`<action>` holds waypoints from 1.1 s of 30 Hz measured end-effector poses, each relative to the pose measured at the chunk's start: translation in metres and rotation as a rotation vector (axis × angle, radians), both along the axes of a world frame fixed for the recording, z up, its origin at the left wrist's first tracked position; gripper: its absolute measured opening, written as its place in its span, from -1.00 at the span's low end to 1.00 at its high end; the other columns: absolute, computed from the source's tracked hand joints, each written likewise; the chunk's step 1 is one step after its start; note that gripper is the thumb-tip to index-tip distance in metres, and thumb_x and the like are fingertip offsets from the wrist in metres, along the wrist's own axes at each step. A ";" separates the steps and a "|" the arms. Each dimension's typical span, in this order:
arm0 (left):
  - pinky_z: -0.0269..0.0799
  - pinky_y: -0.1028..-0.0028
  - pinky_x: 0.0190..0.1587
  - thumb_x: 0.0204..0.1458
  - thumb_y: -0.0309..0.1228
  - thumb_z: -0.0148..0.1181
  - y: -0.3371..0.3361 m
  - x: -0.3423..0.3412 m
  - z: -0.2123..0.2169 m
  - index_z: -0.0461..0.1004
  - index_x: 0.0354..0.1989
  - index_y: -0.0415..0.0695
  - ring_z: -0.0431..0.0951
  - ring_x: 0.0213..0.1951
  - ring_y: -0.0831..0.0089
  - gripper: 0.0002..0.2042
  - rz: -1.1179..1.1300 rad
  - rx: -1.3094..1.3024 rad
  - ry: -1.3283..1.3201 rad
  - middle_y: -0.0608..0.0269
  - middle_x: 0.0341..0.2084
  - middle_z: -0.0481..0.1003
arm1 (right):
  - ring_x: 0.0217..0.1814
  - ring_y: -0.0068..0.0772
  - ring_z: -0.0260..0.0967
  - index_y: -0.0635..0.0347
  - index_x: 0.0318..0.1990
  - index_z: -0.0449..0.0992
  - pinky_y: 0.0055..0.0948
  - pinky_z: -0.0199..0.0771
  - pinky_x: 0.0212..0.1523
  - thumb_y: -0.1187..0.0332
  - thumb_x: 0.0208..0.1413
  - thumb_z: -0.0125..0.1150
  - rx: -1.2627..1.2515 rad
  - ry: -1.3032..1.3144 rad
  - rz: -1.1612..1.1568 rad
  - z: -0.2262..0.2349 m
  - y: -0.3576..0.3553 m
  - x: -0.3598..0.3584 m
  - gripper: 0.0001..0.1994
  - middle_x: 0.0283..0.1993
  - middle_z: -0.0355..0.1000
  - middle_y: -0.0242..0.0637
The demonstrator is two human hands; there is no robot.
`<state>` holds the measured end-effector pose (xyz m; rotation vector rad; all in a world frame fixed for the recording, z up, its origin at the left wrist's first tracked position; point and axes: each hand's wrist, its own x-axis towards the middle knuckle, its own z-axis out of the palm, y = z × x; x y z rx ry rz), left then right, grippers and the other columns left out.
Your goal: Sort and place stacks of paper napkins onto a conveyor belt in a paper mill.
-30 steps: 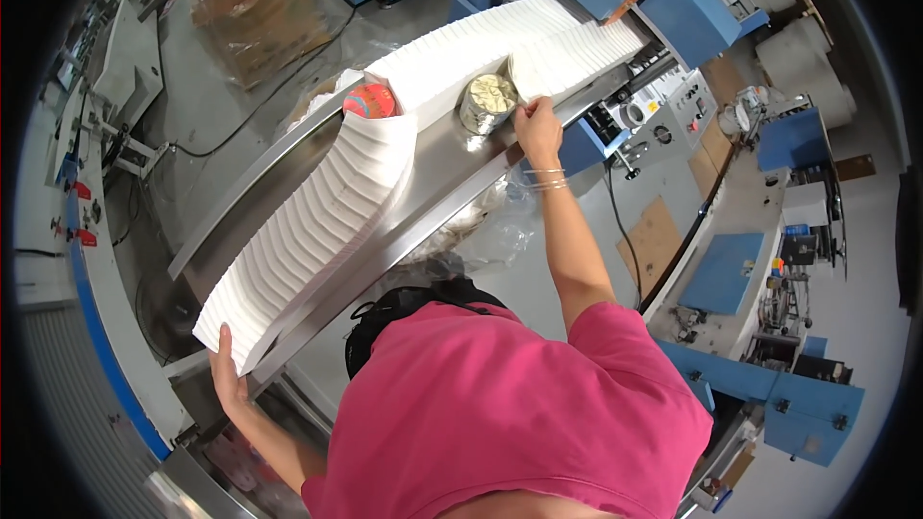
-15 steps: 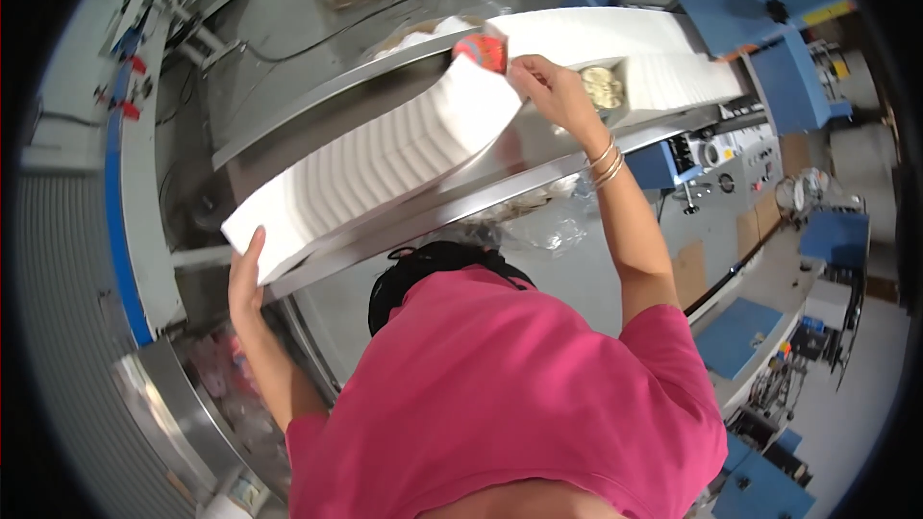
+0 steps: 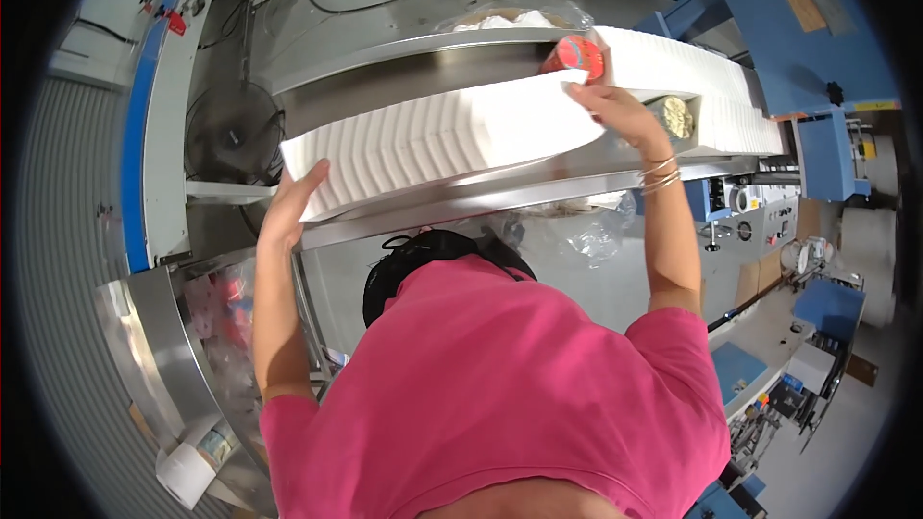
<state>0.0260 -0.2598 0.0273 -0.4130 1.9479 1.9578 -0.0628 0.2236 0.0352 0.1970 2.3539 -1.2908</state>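
A long row of white, paper-like pieces (image 3: pixel 423 139), packed face to face, stretches between my two hands over a steel trough. My left hand (image 3: pixel 293 202) is closed on its left end, with the thumb on top. At the right end, my right hand (image 3: pixel 625 120) grips the last pieces between thumb and fingers. Just beyond that end is a red round object (image 3: pixel 579 56) like a can. A gold-topped round object (image 3: pixel 677 117) sits to the right of my right hand. More white stacks (image 3: pixel 673 60) lie side by side at the trough's right end.
The steel trough (image 3: pixel 385 67) has raised metal rims. A blue machine (image 3: pixel 788 29) stands at its right end. On the left are a round fan-like guard (image 3: pixel 231 135) and a blue-edged machine frame (image 3: pixel 135 173). Clear plastic (image 3: pixel 601 231) hangs below the near rim.
The white row has straightened from a bend and lies more level, its left end raised. Both hands keep their hold at its ends. The whole view has also turned and shifted.
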 end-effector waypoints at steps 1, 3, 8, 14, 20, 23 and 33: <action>0.03 0.42 0.26 0.07 -0.18 0.21 0.001 -0.002 0.001 -0.02 0.34 -0.25 0.17 0.25 0.30 -0.25 -0.013 0.022 -0.029 0.09 0.23 0.20 | -0.52 -0.71 0.16 0.16 -0.39 0.51 -0.65 0.19 -0.53 -0.18 0.08 0.14 -0.183 -0.106 -0.066 -0.011 0.010 -0.004 -0.50 -0.53 0.27 -0.54; 0.01 0.37 0.26 0.05 -0.12 0.22 -0.006 -0.007 -0.005 -0.02 0.34 -0.22 0.15 0.27 0.30 -0.22 -0.017 0.058 -0.079 0.09 0.24 0.19 | -0.33 -0.66 0.33 0.24 -0.04 0.43 -0.66 0.36 -0.47 -0.16 0.14 0.06 -0.282 -0.296 -0.190 -0.018 0.024 -0.011 -0.43 -0.39 0.39 -0.42; -0.12 0.25 0.31 -0.06 0.06 0.26 -0.016 -0.018 -0.013 0.00 0.34 -0.22 0.08 0.31 0.26 -0.10 0.007 -0.030 -0.206 0.09 0.29 0.13 | 0.14 -0.41 0.22 0.37 0.12 0.35 -0.45 0.19 0.17 -0.21 0.09 0.08 -0.235 -0.121 0.066 -0.030 0.002 -0.002 -0.26 0.10 0.35 -0.25; 0.18 0.39 0.10 -0.15 -0.01 0.37 0.014 -0.016 -0.008 0.50 -0.05 -0.24 0.40 0.02 0.40 -0.41 -0.028 -0.103 -0.038 0.13 -0.09 0.50 | 0.17 -0.31 0.21 0.39 0.17 0.27 -0.40 0.13 0.23 0.05 -0.07 0.38 -0.243 -0.110 0.087 -0.009 -0.070 0.015 -0.26 0.14 0.31 -0.21; 0.31 0.36 0.04 -0.24 0.03 0.42 0.017 -0.006 -0.037 0.49 -0.05 -0.30 0.44 -0.02 0.30 -0.32 0.001 -0.092 -0.036 0.07 -0.14 0.52 | 0.25 -0.28 0.19 0.39 0.24 0.20 -0.33 0.12 0.25 0.11 -0.01 0.30 -0.245 -0.081 -0.095 -0.009 -0.073 0.036 -0.26 0.20 0.28 -0.15; 0.22 0.39 0.19 -0.16 -0.21 0.42 0.024 0.008 -0.005 0.21 0.22 -0.28 0.33 0.14 0.36 -0.23 0.179 0.012 0.320 0.09 0.04 0.41 | 0.29 -0.30 0.13 0.36 0.28 0.13 -0.34 0.05 0.29 0.28 0.05 0.26 -0.417 0.043 -0.092 -0.011 -0.071 0.036 -0.32 0.26 0.20 -0.18; 0.19 0.39 0.19 -0.16 -0.37 0.39 -0.115 0.110 0.063 0.12 0.25 -0.25 0.34 0.12 0.33 -0.23 0.572 0.078 0.466 0.07 0.07 0.36 | 0.23 -0.29 0.19 0.42 0.22 0.19 -0.38 0.09 0.25 0.30 -0.02 0.35 -0.528 0.263 0.367 0.085 -0.274 -0.006 -0.32 0.19 0.27 -0.15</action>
